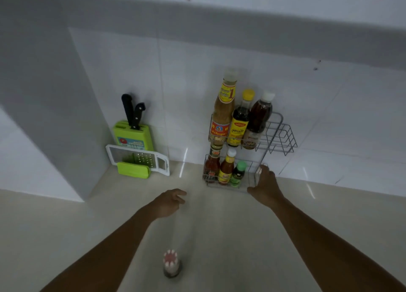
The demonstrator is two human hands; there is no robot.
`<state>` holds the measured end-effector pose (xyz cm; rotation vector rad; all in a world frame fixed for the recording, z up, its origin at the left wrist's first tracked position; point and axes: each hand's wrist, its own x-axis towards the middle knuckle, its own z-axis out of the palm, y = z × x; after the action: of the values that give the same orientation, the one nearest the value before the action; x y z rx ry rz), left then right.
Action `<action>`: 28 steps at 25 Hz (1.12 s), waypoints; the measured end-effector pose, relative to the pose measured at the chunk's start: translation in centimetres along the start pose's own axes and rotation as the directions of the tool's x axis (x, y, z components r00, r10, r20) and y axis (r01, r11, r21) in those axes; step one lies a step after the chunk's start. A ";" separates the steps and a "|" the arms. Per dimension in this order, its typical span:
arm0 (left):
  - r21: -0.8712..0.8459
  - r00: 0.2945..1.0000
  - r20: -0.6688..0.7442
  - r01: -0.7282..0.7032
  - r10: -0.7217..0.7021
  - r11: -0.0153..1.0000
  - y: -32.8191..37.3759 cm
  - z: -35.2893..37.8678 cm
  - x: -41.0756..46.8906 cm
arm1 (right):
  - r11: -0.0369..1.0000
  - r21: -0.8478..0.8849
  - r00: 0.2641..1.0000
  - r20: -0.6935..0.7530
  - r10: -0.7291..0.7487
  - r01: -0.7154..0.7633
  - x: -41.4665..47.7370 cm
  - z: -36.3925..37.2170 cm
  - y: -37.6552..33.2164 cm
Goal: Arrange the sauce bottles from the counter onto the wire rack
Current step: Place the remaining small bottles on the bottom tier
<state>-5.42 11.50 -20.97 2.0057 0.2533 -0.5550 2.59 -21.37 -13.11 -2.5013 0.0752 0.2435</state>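
Observation:
A two-tier wire rack (282, 135) stands against the tiled wall. Its upper tier holds a tall tan sauce bottle (223, 111), a dark bottle with a yellow cap (240, 120) and a brown bottle with a white cap (258, 120). Its lower tier holds a red sauce bottle (212, 165), an orange bottle with a white cap (227, 167) and a small green-capped bottle (238, 174). My right hand (264, 185) rests on the rack's lower right corner. My left hand (170, 201) hovers over the counter, loosely curled and holding nothing. A bottle with a red-and-white cap (171, 262) stands near me on the counter.
A green knife block (134, 135) with two black-handled knives leans in the corner at the left. A white grater (137, 159) and a green piece (133, 170) lie before it. The beige counter (219, 236) stretches toward me.

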 end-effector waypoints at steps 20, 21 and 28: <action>-0.198 0.979 -0.070 -0.200 0.189 0.960 -3.1 9.2 -17.7 | 0.801 0.083 0.735 0.352 -0.580 0.593 -19.8 4.9 -8.4; -0.205 0.971 -0.085 -0.238 0.225 0.949 -2.3 8.7 -17.7 | 0.787 0.059 0.732 0.332 -0.595 0.614 -19.6 3.4 -8.7; -0.297 0.871 0.303 -0.300 0.388 0.907 8.3 4.9 -19.2 | 0.338 -0.430 0.421 0.113 -0.900 0.837 -17.4 -4.5 -10.5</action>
<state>-20.16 4.25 -7.16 1.6258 -0.2518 -0.6105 -12.62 -15.64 -0.12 -2.5509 -1.4207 -0.4505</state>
